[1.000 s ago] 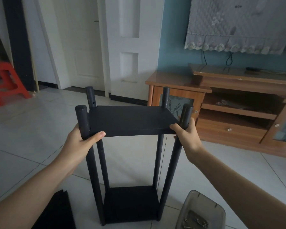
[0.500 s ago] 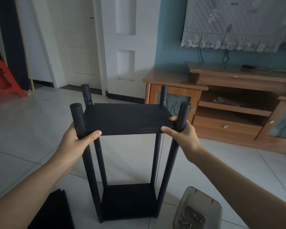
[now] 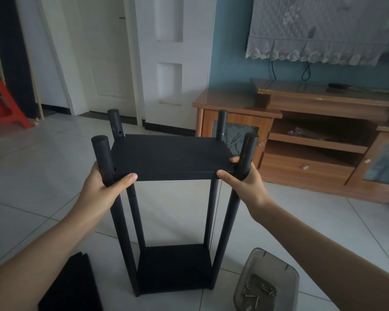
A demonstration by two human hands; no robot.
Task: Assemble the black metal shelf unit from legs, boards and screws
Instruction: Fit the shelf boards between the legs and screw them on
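Both hands, left hand (image 3: 106, 187) and right hand (image 3: 245, 182), grip the shelf's (image 3: 171, 157) front legs; a clear tub (image 3: 265, 281) holds what look like screws (image 3: 259, 290).

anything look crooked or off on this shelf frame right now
Nothing stands out. The upper board sits level between the four legs, each hand, left and right, gripping a front leg. Screws stay in the tray.

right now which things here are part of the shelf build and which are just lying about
Part of the job: upper board, four legs, bottom board, tray of screws, spare black boards.
Lying about: red stool, TV cabinet.
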